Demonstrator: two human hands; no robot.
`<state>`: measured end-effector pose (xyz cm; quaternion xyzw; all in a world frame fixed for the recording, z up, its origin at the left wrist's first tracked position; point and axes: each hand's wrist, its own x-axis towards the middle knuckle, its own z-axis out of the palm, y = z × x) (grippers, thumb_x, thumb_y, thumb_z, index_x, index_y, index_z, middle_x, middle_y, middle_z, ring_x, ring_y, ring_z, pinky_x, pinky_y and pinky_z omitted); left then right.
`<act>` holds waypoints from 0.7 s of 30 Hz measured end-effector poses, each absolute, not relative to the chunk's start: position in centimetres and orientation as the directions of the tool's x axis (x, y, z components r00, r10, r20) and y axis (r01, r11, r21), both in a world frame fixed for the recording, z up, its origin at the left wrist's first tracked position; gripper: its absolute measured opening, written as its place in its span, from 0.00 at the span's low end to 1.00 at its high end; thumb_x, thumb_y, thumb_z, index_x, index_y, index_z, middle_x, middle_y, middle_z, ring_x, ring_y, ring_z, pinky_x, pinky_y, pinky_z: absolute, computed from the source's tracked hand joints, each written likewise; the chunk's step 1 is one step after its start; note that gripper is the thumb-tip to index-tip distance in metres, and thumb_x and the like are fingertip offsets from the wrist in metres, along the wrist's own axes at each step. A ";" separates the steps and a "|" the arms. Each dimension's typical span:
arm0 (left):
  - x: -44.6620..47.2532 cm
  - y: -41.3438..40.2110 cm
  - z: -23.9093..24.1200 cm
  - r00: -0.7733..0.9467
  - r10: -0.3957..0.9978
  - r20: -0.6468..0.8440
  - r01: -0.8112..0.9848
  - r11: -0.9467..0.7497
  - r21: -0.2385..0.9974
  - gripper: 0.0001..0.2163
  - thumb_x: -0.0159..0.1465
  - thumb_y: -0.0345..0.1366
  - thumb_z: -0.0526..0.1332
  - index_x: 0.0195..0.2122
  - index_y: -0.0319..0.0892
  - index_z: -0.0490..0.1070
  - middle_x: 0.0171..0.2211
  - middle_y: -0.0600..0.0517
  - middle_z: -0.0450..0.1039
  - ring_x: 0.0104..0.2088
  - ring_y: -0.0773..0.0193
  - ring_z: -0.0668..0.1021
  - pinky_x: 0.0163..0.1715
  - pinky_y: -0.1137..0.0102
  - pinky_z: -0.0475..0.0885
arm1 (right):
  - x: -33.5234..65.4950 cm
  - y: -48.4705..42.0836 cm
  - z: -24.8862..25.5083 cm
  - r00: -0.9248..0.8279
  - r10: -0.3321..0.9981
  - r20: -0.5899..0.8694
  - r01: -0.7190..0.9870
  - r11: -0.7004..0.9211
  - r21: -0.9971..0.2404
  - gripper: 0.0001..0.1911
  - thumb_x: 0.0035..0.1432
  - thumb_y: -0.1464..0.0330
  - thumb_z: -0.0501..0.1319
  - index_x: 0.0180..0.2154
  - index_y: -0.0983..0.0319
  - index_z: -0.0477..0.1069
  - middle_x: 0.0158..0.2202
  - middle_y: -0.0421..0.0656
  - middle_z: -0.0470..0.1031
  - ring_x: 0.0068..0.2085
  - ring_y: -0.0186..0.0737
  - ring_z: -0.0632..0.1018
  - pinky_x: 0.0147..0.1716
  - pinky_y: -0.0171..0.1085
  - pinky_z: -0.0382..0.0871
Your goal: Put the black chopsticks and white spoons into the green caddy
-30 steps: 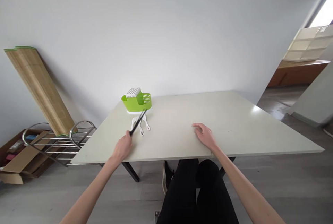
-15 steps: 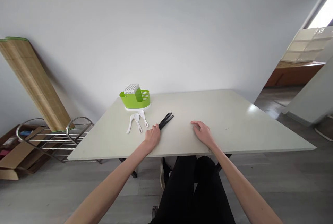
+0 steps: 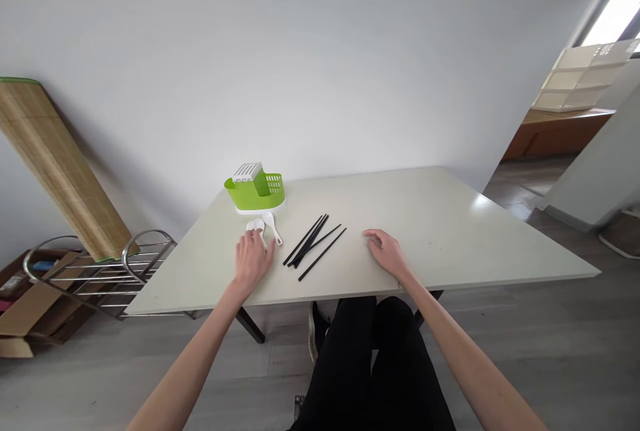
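My left hand [image 3: 253,259] is open over the white spoons, its thumb and fingers apart and partly covering two of them. The spoon [image 3: 273,225] on the right shows most of its length, and the bowl of the middle spoon [image 3: 259,224] shows above my fingertips. To the right of this hand lie several black chopsticks [image 3: 314,239], loosely fanned and partly crossed. My right hand [image 3: 387,252] rests on the table further right, open with fingers loosely bent and nothing in it. Behind the spoons stands a green utensil basket [image 3: 255,199] with a white slotted top.
The pale table [image 3: 400,204] meets a white wall [image 3: 350,84] at the back. To the left, a rolled bamboo mat [image 3: 65,171] leans over a metal rack [image 3: 100,277], beside a cardboard box [image 3: 30,311]. Translucent drawers [image 3: 575,77] stand at the far right.
My left hand has let go of the chopsticks and moved left over the spoons. The chopsticks now lie spread on the table. My right hand stays nearly in place.
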<state>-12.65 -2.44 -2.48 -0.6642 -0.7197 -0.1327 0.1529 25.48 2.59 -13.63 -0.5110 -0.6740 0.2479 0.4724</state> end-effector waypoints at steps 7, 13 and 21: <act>-16.9 1.4 -0.6 -0.490 0.866 0.098 0.867 0.473 0.159 0.39 0.69 0.59 0.50 0.65 0.25 0.60 0.63 0.23 0.66 0.65 0.33 0.69 0.60 0.49 0.64 | 25.4 2.5 -13.5 -0.024 0.927 0.375 0.451 0.345 -0.823 0.17 0.64 0.66 0.55 0.50 0.55 0.77 0.55 0.44 0.81 0.58 0.50 0.79 0.62 0.53 0.70; -13.0 4.3 -2.7 -0.523 0.852 0.034 0.838 0.506 0.201 0.47 0.65 0.68 0.49 0.68 0.26 0.54 0.64 0.20 0.62 0.65 0.32 0.69 0.58 0.51 0.65 | 25.4 2.2 -13.2 -0.030 0.932 0.361 0.452 0.335 -0.827 0.17 0.65 0.65 0.55 0.52 0.55 0.76 0.56 0.45 0.80 0.59 0.50 0.79 0.61 0.52 0.71; -10.4 6.6 -2.8 -0.474 0.880 -0.004 0.877 0.473 0.082 0.30 0.66 0.41 0.60 0.64 0.25 0.56 0.60 0.20 0.65 0.63 0.36 0.71 0.56 0.53 0.67 | 25.3 2.1 -12.9 -0.024 0.933 0.360 0.458 0.330 -0.826 0.17 0.65 0.65 0.54 0.51 0.55 0.76 0.56 0.45 0.80 0.58 0.50 0.79 0.61 0.52 0.71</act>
